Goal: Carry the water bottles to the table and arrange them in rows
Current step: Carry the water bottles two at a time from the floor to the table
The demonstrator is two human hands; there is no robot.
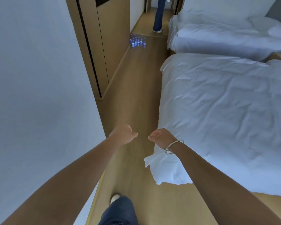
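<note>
Several water bottles (137,40) with blue labels stand in a cluster on the wooden floor far ahead, against the base of the wooden cabinet. My left hand (122,135) and my right hand (161,138) are held out in front of me over the floor, far short of the bottles. Both hold nothing, and their fingers hang loosely curled. A metal bangle (174,147) circles my right wrist. No table is in view.
A white wall (39,78) runs along the left, then a wooden cabinet (110,46). Two beds with white duvets (225,111) line the right. The narrow wooden floor (136,88) leads ahead. Another person's legs (158,15) stand beyond the bottles. My own leg (118,210) is below.
</note>
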